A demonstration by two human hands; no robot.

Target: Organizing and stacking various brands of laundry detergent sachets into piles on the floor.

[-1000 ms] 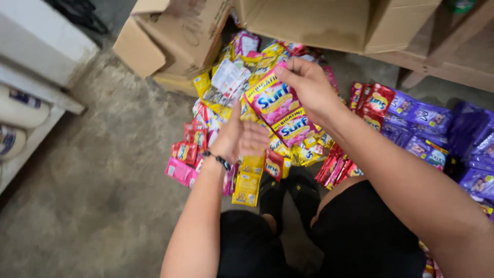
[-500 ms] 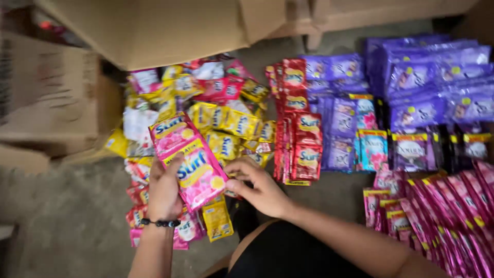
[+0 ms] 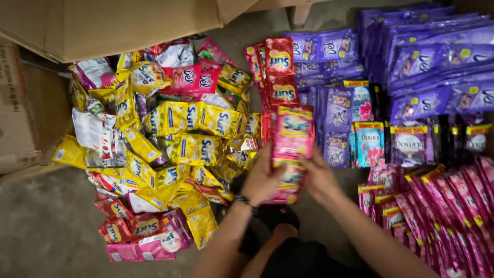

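a large brown cardboard box fills the top left of the view, its flap hanging over the goods below. a second, flatter brown cardboard carton lies at the left edge on the grey concrete floor.

below the box spreads a loose heap of yellow foil sachets, mixed with a few pink, red and white ones, overlapping in no order. to the right, rows of purple plastic sachets occupy the top right corner, laid in tidier overlapping bands. along the right edge and bottom right lies a fanned row of magenta sachet strips. between the yellow heap and the purple rows stands a narrow column of red foil sachets. just right of centre sit several small purple and teal sachets with flower prints.

at centre, both hands are closed on a strip of pink sachets, which is held upright over the gap between the yellow heap and the purple rows; the strip is blurred. the left hand grips its left edge and lower part, a dark band at the wrist. the right hand grips its right edge, close beside the left. both forearms enter from the bottom of the view. dark clothing shows between them.
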